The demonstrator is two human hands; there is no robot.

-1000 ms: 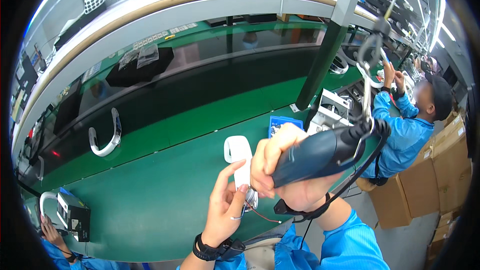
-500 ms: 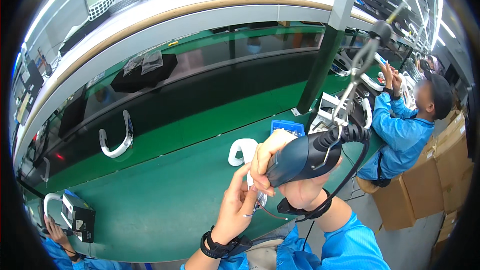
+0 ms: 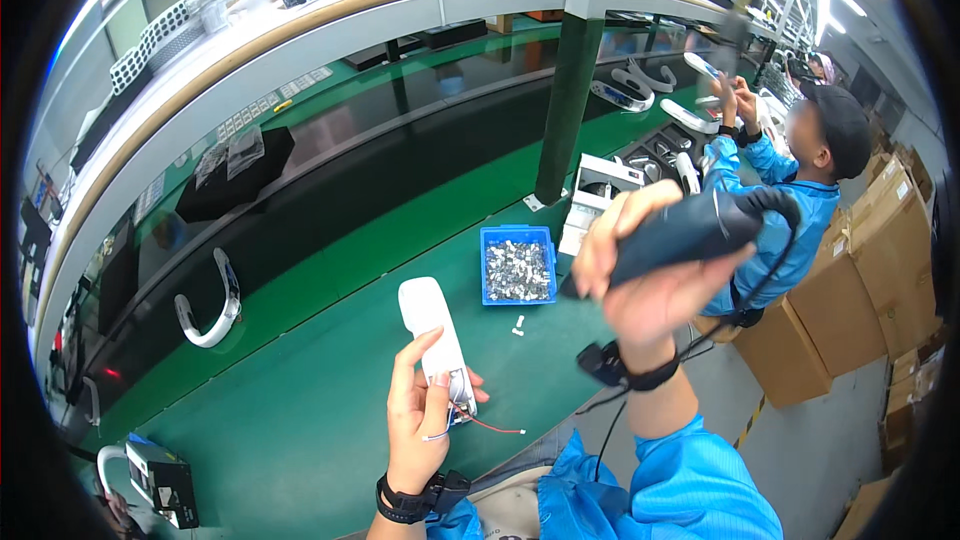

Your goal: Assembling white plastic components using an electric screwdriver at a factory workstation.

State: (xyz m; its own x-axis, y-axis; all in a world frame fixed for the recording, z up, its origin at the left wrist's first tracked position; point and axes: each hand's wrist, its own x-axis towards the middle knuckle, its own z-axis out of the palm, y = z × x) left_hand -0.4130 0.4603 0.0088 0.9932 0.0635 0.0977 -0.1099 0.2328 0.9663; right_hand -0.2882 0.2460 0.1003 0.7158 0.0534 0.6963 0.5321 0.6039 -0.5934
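Head view showed the left hand (image 3: pixel 415 423) gripping a white casing (image 3: pixel 430 312). The right hand (image 3: pixel 648 310) gripped a dark corded tool (image 3: pixel 690 234).

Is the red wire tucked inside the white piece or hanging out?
Hanging out: the red wire trails beyond the white piece, its tip loose.

White, elongated plastic housing (image 3: pixel 433 313): was held slanted, thin wires (image 3: pixel 498 428) trailing from its lower end.
Dark, rounded, corded handheld tool (image 3: pixel 688 231): was held tilted, right of the housing.
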